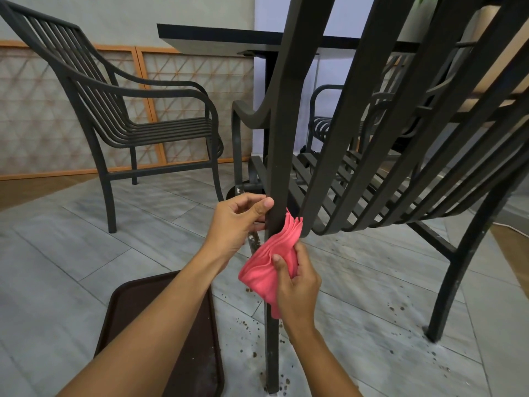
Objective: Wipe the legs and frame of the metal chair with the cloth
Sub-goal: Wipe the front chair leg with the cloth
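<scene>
1. Head view, centre of the frame: the metal chair [372,156] is seen from low down, its near leg [273,173] running from the top of the frame down to the tiled floor [57,253] at the bottom centre.
2. The leg is pinched just left of centre by the left hand [237,222], thumb on the front face and fingers [249,206] curled in behind it, so the chair looks steadied.
3. The pink cloth [266,259] is bunched up in the right hand [297,285], thumb and fingers closed round its lower part, with its fanned top edge touching the leg just below the left hand.
4. Dark specks [398,308] are scattered on the floor round the leg, lower middle and lower right.
5. A brown tray [189,353] lies at the lower left, a second chair [114,110] sits in the upper left, and a dark worktop [217,38] is at the top centre.
6. What could go wrong: with the cloth so wadded, only a thin edge meets the metal, so grime could be missed. The loose tail could also be dragged through the floor grit and smeared back on.
</scene>
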Demonstrator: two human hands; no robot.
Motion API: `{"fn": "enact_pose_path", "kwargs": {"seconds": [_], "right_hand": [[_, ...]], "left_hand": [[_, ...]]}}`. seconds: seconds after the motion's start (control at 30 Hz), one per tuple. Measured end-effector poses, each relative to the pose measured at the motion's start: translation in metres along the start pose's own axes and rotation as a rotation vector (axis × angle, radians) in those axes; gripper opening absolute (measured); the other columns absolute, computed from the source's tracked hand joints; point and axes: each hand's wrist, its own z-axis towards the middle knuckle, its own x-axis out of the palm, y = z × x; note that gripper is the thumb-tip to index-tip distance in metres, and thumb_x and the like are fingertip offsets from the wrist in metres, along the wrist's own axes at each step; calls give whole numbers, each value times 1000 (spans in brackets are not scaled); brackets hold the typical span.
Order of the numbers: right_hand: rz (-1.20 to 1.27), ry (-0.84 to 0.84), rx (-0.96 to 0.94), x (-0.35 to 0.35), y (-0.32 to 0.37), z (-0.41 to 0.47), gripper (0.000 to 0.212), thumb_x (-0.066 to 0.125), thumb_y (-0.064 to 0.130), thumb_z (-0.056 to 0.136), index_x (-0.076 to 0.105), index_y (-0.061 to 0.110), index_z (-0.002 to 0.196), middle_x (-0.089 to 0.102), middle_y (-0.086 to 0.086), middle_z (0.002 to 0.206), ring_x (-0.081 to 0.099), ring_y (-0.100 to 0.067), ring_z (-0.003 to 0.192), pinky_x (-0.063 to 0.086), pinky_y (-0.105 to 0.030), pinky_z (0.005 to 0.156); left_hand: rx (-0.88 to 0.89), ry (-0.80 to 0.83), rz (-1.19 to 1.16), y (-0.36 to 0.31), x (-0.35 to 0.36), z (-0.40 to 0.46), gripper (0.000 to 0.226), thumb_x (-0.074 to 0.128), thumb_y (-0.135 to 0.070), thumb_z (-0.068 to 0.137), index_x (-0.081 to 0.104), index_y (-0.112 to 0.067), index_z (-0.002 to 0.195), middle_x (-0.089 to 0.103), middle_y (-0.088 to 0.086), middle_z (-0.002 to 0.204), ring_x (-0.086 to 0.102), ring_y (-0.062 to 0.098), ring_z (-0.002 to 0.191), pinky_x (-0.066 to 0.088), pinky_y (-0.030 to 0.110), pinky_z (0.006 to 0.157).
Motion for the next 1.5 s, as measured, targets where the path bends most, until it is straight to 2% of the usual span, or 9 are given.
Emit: {"fn": "enact_pose_path", "kwargs": {"seconds": [0.27, 0.47, 0.57, 0.73, 0.9, 1.0, 1.13, 1.3, 1.5], "right_hand": [[-63, 10, 34, -2, -12, -8, 49, 61, 31, 82, 56, 5, 123, 68, -5, 103, 66, -16, 89, 53, -26, 77], [-91, 52, 38, -15, -22, -14, 48, 65, 20, 86, 45, 45, 121, 63, 14, 105, 61, 0, 91, 47, -7, 75], [-143, 37, -46, -20, -23, -22, 42, 61, 30, 86, 46, 49, 120, 63, 12, 110, 62, -4, 96, 50, -17, 80], [-304, -33, -483, -23, -21, -21, 35, 47, 27, 94, 45, 33, 128, 45, 0, 128, 44, -9, 118, 47, -24, 92], [-544, 15, -772, -10, -25, -3, 71, 81, 10, 67, 46, 15, 128, 37, -13, 131, 40, -31, 122, 45, -43, 98], [-666, 51, -813, -3, -31, -1, 77, 84, 6, 64, 44, 11, 130, 35, -12, 137, 36, -32, 127, 24, -34, 114], [-739, 60, -845, -1, -36, -6, 70, 78, 9, 72, 43, 7, 132, 32, -12, 141, 32, -35, 130, 32, -45, 108], [-816, 82, -860, -3, -42, -12, 74, 80, 10, 67, 42, 6, 131, 33, -14, 140, 33, -37, 127, 30, -50, 104], [-871, 153, -837, -9, -51, -17, 85, 87, 15, 60, 41, 7, 131, 35, -14, 138, 36, -37, 124, 34, -48, 100]], "left_hand": [[-11, -7, 7, -2, 1, -1, 8, 61, -13, 84, 66, -10, 89, 71, -10, 65, 67, 1, 63, 53, 16, 58], [-8, -22, -6, 1, 2, -4, 19, 64, -21, 79, 67, -10, 94, 72, -9, 71, 67, 1, 68, 53, 16, 61], [-21, -44, 32, 9, 0, -6, 30, 67, -38, 66, 68, -21, 91, 71, -8, 81, 66, 6, 81, 56, 22, 72], [-65, -23, 40, 19, -1, -11, 29, 68, -44, 61, 68, -32, 87, 73, -12, 87, 67, 6, 90, 52, 23, 83], [-90, -24, 52, 18, 1, -11, 29, 68, -45, 61, 68, -28, 85, 70, -9, 85, 64, 3, 81, 49, 17, 73], [-60, -26, 63, 20, 3, -10, 28, 69, -41, 62, 69, -21, 81, 68, -5, 78, 61, 2, 73, 46, 10, 65], [-26, -30, 102, 23, 5, -8, 7, 74, -25, 72, 68, -22, 74, 65, -10, 68, 59, -2, 65, 45, 11, 61], [-21, -17, 81, 26, 5, -8, 14, 73, -31, 67, 68, -23, 77, 66, -11, 67, 65, 7, 72, 52, 22, 64], [1, -10, 68, 27, 6, -9, 5, 70, -17, 77, 67, -20, 80, 68, -12, 64, 68, 3, 69, 51, 16, 57]]}}
